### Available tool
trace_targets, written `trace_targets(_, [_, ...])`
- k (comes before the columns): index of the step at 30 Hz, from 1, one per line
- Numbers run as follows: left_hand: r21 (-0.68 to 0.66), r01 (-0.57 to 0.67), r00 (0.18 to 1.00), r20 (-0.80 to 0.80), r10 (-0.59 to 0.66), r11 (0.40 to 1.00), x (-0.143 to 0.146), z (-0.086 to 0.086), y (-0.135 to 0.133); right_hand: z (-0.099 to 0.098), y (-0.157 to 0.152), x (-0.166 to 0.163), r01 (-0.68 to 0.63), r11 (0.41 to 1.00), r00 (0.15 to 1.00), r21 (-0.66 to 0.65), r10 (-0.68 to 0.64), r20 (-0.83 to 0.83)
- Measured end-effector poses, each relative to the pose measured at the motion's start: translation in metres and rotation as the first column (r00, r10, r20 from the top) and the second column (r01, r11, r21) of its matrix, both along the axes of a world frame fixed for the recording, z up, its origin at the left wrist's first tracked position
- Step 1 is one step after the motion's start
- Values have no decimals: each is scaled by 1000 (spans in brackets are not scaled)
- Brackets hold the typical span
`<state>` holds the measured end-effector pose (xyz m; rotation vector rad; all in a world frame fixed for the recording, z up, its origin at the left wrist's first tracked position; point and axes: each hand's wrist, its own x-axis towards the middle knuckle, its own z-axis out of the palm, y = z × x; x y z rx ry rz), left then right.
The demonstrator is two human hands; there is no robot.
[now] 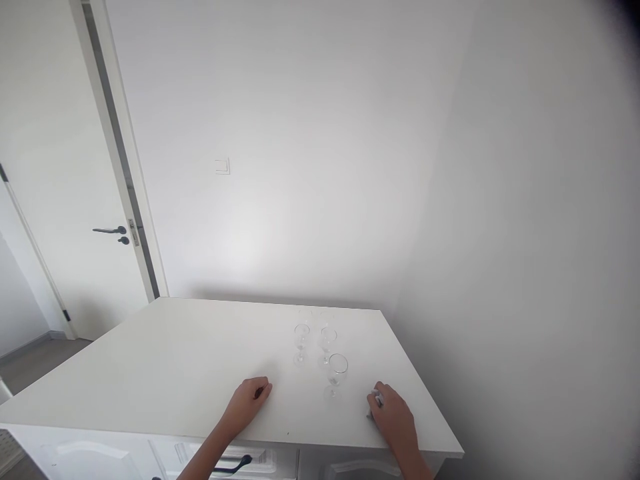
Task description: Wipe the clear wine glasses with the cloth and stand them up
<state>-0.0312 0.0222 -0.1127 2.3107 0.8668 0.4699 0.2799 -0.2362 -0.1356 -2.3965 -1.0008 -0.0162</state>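
Note:
Three clear stemmed glasses stand upright on a white countertop [190, 360]: one at the back left [301, 341], one at the back right [328, 343], and one nearer me [337, 373]. My left hand [249, 402] rests on the counter to the left of the near glass, fingers curled loosely, touching no glass. My right hand [393, 415] lies to the right of the near glass, closed round a small white thing that I cannot make out.
The counter meets a white wall at the back and right. Its front edge runs just below my hands, with a drawer and dark handle [235, 465] under it. A white door with a dark handle [113, 231] stands at the left.

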Motion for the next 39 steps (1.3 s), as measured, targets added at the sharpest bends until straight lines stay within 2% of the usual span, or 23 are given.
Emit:
trace_targets(8, [8,7,1000,17,-7,1000,-1,-3,1,8,-1,-3,4,1000,997,25,-3,-73])
trace_targets(15, [28,12,999,32,-13,1000,0,0,1,13,-3,-8,15,999,999,30,-14,-49])
trace_targets(25, [54,20,999,30,-21,998,0,0,1,12,-6,-6,-65,993,998,97,64,6])
trace_targets(30, [90,14,1000,8,-15,996,0,0,1,13,-12,-3,-179,975,984,128,180,7])
trace_targets(33, [124,1,1000,-17,1,992,1,-2,3,16,-15,0,-309,943,949,126,314,-27])
trace_targets(36, [179,-16,999,-38,23,984,7,-5,7,21,-13,-1,-446,892,890,73,451,-71])
trace_targets(39, [249,-32,997,-53,47,968,17,-9,15,23,-2,-4,-507,862,858,14,507,-88])
